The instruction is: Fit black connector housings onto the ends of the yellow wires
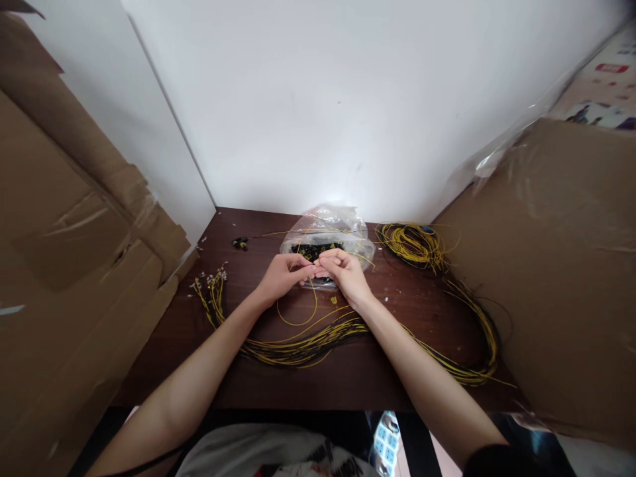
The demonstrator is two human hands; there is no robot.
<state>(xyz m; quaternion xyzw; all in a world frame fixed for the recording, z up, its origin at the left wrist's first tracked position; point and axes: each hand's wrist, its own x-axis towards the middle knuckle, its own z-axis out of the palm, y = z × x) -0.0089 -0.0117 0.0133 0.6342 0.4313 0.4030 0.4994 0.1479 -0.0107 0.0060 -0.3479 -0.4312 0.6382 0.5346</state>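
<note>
My left hand [288,275] and my right hand [342,268] meet over the middle of the table, fingertips pinched close together. Between them runs a thin yellow wire [298,324], which loops down below my left hand. Whatever small part sits at the wire's end is hidden by my fingers. Just behind my hands lies a clear plastic bag [365,242] with many small black and yellow pieces [311,250] inside. A small yellow piece [334,300] rests on the table below my right hand. Under my forearms stretches a long bundle of yellow and black wires [303,351].
A coil of yellow and black wire [415,245] lies at the back right of the brown table [308,391]. Small black pieces [240,244] sit back left. Cardboard [74,265] stands on the left, a cardboard box [561,278] on the right, and a white wall [318,119] behind.
</note>
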